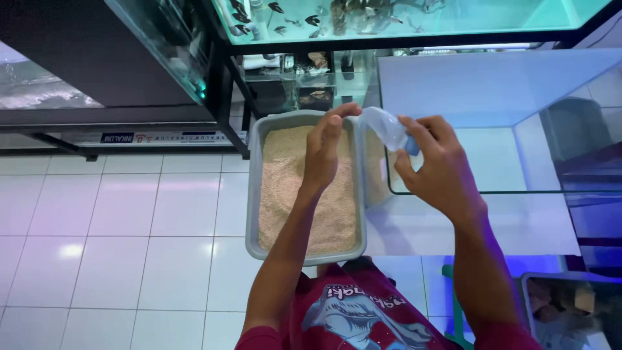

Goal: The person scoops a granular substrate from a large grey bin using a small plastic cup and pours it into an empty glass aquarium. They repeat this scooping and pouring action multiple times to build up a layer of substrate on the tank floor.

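The right hand (pixel 437 165) grips a clear scoop (pixel 387 128) by its blue handle, beside the glass tank (pixel 492 123). The left hand (pixel 326 149) pinches the scoop's rim — fingers closed on it — above the grey tray (pixel 254 194) of sand (pixel 285 188).

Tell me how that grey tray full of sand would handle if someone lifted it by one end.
The grey tray is filled nearly to its rim with pale sand, so it is probably heavy for its size. Its walls look like thin plastic and might flex. Tilted, the loose sand would likely slide to the low end and spill. The left hand rests at its far edge.
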